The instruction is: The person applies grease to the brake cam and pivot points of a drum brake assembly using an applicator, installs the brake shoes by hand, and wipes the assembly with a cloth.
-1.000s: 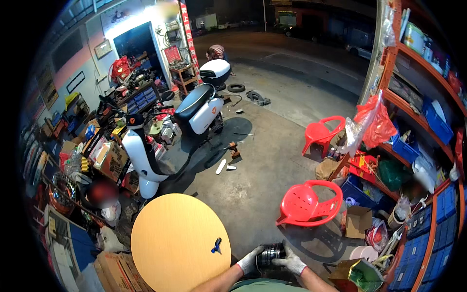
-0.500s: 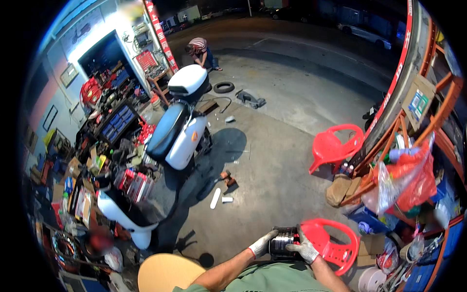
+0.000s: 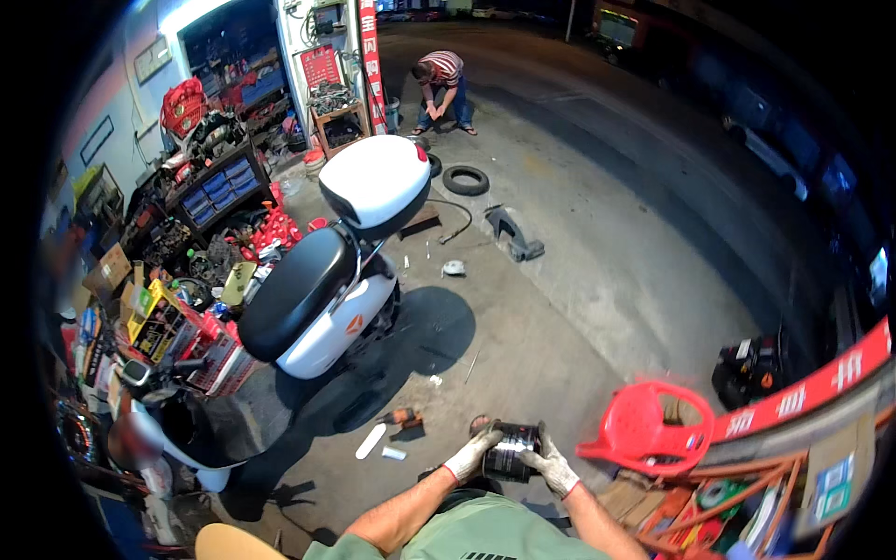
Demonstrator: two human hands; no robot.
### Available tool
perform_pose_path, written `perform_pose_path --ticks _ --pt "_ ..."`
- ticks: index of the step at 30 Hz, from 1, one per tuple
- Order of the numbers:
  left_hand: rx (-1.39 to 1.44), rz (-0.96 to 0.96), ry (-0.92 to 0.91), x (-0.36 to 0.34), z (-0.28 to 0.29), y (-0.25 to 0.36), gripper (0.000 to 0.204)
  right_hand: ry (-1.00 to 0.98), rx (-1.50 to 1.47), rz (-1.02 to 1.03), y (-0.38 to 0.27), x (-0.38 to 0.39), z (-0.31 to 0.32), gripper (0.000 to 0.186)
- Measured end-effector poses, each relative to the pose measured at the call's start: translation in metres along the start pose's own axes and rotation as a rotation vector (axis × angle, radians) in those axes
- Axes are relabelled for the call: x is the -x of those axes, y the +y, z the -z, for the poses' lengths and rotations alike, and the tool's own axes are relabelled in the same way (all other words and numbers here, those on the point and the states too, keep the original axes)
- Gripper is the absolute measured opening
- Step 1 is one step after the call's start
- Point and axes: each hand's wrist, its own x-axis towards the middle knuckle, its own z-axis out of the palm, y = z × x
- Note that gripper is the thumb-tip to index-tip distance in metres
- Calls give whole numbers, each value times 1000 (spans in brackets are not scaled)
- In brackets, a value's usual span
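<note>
My left hand (image 3: 470, 455), in a pale work glove, grips one end of a black can-like container (image 3: 510, 457) with light print on its side. On its opposite end is my right hand (image 3: 554, 468), gloved too, its fingers wrapped over the edge. The container is held in front of my body, above the floor. What lies beneath it is mostly hidden. Ahead and to the left of it, an orange and black cordless drill (image 3: 403, 420) lies on the concrete beside a flat white strip (image 3: 371, 441) and a small white tube-like piece (image 3: 394, 454).
A white scooter (image 3: 327, 327) with a black seat and a white top box (image 3: 375, 187) stands at left. Clutter and blue bins (image 3: 219, 191) line the wall. A red plastic chair (image 3: 653, 425) is at right. Farther off, a person (image 3: 446, 89) bends near a tyre (image 3: 465, 180).
The view has swung to the right, so the scooter and the person appear larger and the right-hand shelf sits lower. Both hands still hold the black container.
</note>
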Motion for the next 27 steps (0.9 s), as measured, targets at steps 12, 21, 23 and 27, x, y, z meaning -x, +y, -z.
perform_pose_path --ticks 12,21,23,27 --pt "-845 -176 -266 -349 -108 259 81 52 -848 -165 -214 -276 168 75" --pt "-711 -252 -35 -599 -101 452 72 -78 -738 -165 -333 -625 277 60" --pt "-598 -360 58 -634 -90 504 74 -166 -550 -192 -378 -697 283 61" --pt "-449 -492 237 -660 -72 607 71 -328 -391 -280 -478 -820 242 46"
